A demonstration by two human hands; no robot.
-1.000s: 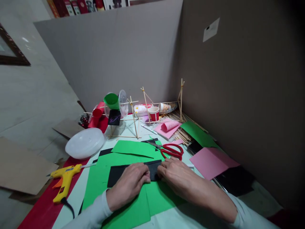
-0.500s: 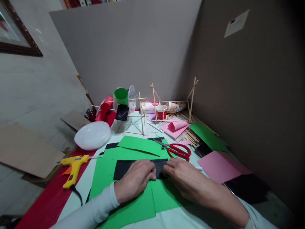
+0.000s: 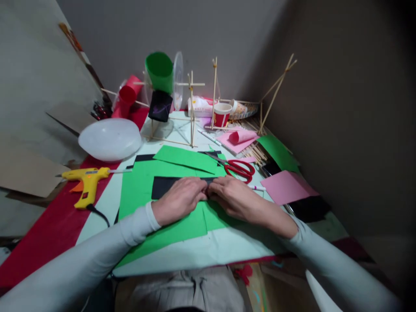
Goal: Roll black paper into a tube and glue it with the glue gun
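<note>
A folded strip of black paper (image 3: 162, 186) lies on green paper sheets (image 3: 136, 190) in the middle of the table. My left hand (image 3: 180, 199) presses flat on the strip's middle. My right hand (image 3: 232, 198) presses on its right end, fingertips touching those of the left hand. Most of the strip's right half is hidden under both hands. Red-handled scissors (image 3: 238, 168) lie just beyond my right hand.
A yellow glue gun (image 3: 86, 180) lies at the left on a red cloth. A white plastic lid (image 3: 109, 138) sits behind it. Stick frames (image 3: 191, 108) with green, red and black cups stand at the back. Pink paper (image 3: 286, 187) lies right, near the grey wall.
The view has tilted down and drawn back, showing my sleeves and the table's near edge. My hands have slid closer together on the black strip.
</note>
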